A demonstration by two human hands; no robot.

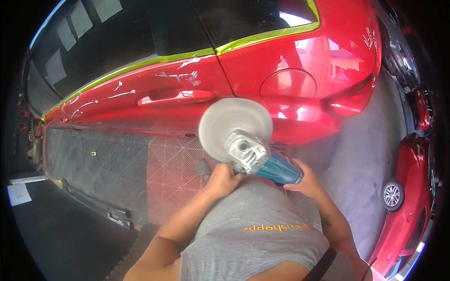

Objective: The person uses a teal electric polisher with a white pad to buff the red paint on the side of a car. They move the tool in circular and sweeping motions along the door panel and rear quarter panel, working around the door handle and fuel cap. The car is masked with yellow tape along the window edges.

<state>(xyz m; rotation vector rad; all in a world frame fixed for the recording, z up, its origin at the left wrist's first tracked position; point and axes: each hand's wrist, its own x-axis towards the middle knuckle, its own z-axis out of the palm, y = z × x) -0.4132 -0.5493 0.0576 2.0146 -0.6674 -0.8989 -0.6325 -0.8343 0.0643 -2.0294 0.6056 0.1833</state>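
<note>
I hold a teal and silver rotary polisher [276,167] in front of my body. Its round, pale grey pad [218,124] faces the side of a red car [164,82]; whether it touches the paint I cannot tell. My left hand [224,179] is closed by the polisher's head, seemingly round a side handle that is mostly hidden. My right hand [305,180] wraps the rear end of the teal body. White smears of compound [180,76] mark the door around its handle [176,97]. The round fuel flap [288,85] lies to the right of the pad.
Yellow-green masking tape [262,36] borders the car's windows. Grey and red grid tiles [173,173] cover the floor below. A second red car [405,201] stands at right, with a dark vehicle [401,51] farther back. A white sheet [18,194] lies at far left.
</note>
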